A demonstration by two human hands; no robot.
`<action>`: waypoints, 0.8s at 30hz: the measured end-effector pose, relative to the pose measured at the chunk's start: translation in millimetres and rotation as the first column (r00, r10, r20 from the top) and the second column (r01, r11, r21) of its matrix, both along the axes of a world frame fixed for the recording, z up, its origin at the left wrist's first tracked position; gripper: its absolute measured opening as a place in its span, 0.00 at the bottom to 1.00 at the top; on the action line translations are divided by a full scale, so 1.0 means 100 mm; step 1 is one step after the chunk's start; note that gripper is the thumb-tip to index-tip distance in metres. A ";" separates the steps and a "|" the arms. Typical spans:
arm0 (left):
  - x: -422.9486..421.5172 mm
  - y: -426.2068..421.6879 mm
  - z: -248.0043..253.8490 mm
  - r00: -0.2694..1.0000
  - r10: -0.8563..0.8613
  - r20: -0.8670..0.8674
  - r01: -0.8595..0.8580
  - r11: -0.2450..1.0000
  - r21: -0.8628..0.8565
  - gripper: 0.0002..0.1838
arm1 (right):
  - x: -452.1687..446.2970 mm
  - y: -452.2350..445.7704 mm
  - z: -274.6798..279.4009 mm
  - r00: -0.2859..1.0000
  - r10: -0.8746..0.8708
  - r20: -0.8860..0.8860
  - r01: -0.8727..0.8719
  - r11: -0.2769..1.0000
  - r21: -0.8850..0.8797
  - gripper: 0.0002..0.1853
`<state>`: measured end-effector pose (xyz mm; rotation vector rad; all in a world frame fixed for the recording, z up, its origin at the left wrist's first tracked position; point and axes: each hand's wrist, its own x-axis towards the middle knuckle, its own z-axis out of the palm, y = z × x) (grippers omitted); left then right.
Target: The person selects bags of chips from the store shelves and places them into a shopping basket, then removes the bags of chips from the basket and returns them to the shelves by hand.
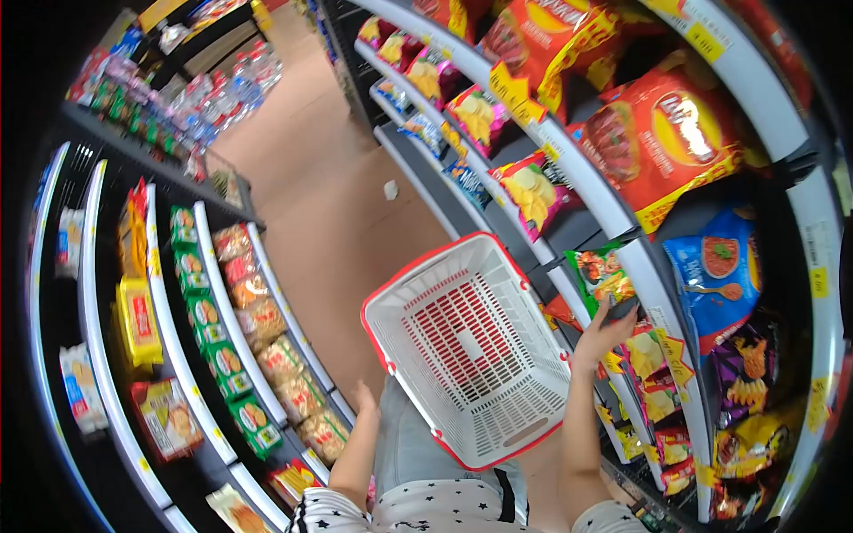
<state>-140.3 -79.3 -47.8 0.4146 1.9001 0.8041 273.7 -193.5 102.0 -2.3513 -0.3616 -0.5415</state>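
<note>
My right hand (607,336) is at the right-hand shelves, its fingers closed at the lower edge of a green snack bag (597,269) with a food picture. A dark patch shows between the fingers; I cannot make out what it is. Beside my right forearm is a white plastic shopping basket (425,311) with a red rim, tilted towards me, with nothing in it. It seems to hang by that arm, but the handle is mostly hidden. My left hand (364,397) is low, left of the basket, partly seen with fingers loosely apart and holding nothing.
Crisp bags fill the right shelves, including a large red bag (662,133) and a blue bag (718,271). Left shelves hold green packs (213,346) and bagged snacks (280,360). The aisle floor (306,186) runs ahead, with bottled drinks (235,89) beyond.
</note>
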 end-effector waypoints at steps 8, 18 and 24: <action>0.53 -1.00 -1.14 0.698 -0.667 0.260 0.703 0.708 -0.069 0.37 | -1.33 0.01 -1.00 0.438 0.729 -0.526 -0.866 0.500 -0.029 0.24; 1.09 -0.90 -1.49 0.923 -0.365 -0.120 0.377 0.921 0.095 0.29 | -1.69 0.60 -2.54 0.443 0.801 -0.403 -0.851 0.234 -0.470 0.30; 0.99 -0.81 -1.51 0.876 -0.368 -0.312 0.445 0.866 0.229 0.27 | -1.66 0.57 -2.72 0.437 0.817 -0.377 -0.823 0.193 -0.535 0.33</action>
